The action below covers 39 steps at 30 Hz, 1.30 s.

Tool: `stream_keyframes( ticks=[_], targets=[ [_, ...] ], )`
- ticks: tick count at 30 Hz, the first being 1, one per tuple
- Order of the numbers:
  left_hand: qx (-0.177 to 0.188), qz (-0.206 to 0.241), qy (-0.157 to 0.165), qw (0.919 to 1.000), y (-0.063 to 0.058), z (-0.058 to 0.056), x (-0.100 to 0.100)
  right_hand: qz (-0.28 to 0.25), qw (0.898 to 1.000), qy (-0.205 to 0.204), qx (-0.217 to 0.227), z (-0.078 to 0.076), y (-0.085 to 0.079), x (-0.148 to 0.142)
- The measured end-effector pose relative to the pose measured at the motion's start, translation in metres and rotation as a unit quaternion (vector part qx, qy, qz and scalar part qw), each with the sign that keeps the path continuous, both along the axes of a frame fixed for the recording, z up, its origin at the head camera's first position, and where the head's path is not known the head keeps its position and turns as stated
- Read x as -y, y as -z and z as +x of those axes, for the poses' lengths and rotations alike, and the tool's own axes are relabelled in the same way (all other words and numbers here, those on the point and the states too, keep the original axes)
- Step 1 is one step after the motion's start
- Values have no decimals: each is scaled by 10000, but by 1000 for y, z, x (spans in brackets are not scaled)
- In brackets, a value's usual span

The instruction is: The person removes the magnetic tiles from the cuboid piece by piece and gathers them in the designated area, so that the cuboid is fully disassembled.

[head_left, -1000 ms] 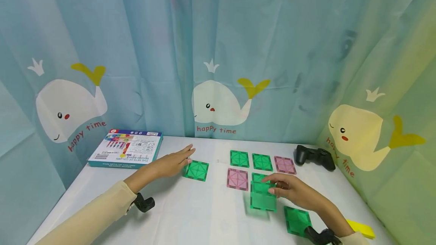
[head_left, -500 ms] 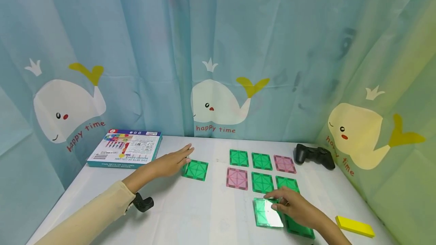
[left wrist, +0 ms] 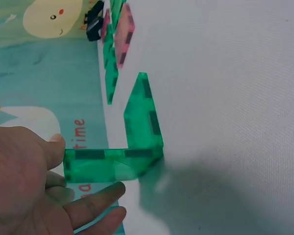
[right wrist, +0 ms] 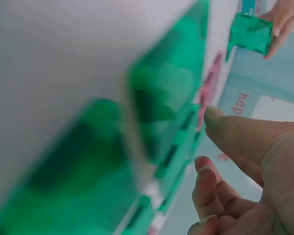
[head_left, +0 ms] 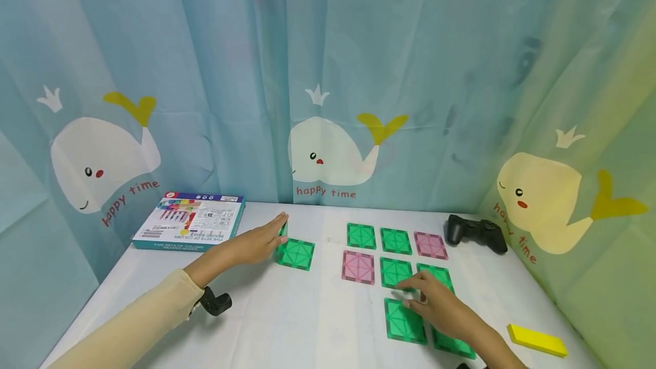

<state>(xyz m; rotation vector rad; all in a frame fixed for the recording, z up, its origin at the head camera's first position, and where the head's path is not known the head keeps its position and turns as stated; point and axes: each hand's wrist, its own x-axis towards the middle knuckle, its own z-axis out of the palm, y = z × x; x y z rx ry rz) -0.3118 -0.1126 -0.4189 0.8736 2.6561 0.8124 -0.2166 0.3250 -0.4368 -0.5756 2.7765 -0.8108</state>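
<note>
In the head view my left hand [head_left: 258, 244] pinches a green magnetic tile [left wrist: 93, 164] that stands upright. Its lower edge meets a flat green tile [head_left: 296, 254] on the table, so the two form a corner in the left wrist view. My right hand [head_left: 443, 309] is over another flat green tile [head_left: 404, 326] in the front row. Thumb and fingers are apart with nothing between them in the right wrist view; contact with that tile cannot be told. Beside it, a green tile [head_left: 453, 343] is partly hidden under the right forearm.
Behind lie more flat tiles, including a pink tile [head_left: 358, 267] and a green tile [head_left: 361, 236]. A black game controller [head_left: 475, 234] is at the back right, a yellow block [head_left: 537, 340] at the front right, a boxed set [head_left: 189, 224] at the back left. Curtains [head_left: 328, 73] enclose the table.
My right hand has brought a green tile down to the front row, where it now lies flat, and has let go of it. The left hand has stayed nearly still.
</note>
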Motion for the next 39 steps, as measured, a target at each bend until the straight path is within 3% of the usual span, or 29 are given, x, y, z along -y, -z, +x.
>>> stream_keyframes(
  ticks=[4, 11, 14, 18, 26, 31, 39],
  targets=[
    [58, -84, -96, 9999, -1, 0, 1, 119, 9998, 7, -157, -11, -11, 22],
    [150, -396, -143, 9990, -5, 0, 1, 139, 9929, -753, -913, -39, -13, 80],
    [235, -485, -170, 9984, -4, 0, 3, 312, 9897, -860, -1100, -54, -10, 105],
    [316, -634, -185, 9973, -5, 1, 6, 519, 9918, -784, -861, -76, -2, 133],
    [63, -746, -285, 9968, -6, 0, 9, 886, 9939, -547, -356, -105, 6, 184],
    [-12, -710, -298, 9970, -6, 0, 8, 1170, 9919, -442, -244, -108, 8, 203],
    [-25, -638, -379, 9972, -6, 1, 7, 1196, 9915, -477, -190, -106, 5, 212]
  ],
)
